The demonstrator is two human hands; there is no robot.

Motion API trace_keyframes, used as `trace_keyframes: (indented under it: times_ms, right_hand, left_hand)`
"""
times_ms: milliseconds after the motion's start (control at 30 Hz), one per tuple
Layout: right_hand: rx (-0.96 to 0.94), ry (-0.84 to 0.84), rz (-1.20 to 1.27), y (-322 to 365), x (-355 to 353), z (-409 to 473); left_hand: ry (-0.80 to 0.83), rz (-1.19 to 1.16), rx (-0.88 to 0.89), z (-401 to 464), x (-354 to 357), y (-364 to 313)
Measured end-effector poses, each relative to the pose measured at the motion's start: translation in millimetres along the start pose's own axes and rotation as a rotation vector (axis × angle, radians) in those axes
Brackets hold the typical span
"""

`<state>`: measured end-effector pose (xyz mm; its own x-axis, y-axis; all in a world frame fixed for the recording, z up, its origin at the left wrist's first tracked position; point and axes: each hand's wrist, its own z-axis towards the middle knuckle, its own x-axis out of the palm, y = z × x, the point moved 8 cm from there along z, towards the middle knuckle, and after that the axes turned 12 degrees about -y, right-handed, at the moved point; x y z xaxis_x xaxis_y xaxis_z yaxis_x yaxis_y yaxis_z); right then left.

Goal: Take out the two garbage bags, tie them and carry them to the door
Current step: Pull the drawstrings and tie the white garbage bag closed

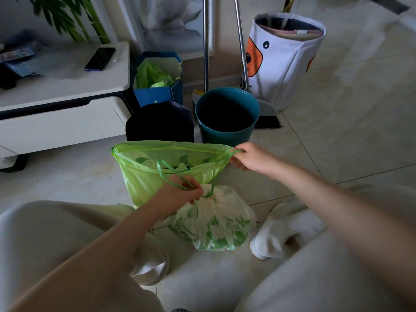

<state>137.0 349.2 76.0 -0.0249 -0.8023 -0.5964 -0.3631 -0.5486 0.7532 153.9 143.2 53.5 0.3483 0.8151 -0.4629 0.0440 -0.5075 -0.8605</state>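
Tying stage — second bag's mouth gapes open.
Your left hand (180, 194) and right hand (249, 157) each pinch the translucent green drawstring bag (144, 176)'s cords — next, draw them apart.

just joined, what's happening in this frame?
A person crouches on the floor, closing a green garbage bag. The left hand and the right hand each pull a drawstring loop; the mouth is still open. A whitish bag lies in front, already cinched. The teal bin behind stands empty.
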Motion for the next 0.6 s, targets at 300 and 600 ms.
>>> trace_keyframes:
  times_ms: [300, 600]
  right_hand:
    - [-0.481, 0.046, 0.27, 90, -19, -44]
    - [-0.481, 0.194, 0.059, 102, -13, -56]
  left_hand:
    - [-0.039, 0.082, 0.079, 7, 12, -34]
    - [0.002, 0.281, 0.111, 15, 46, -47]
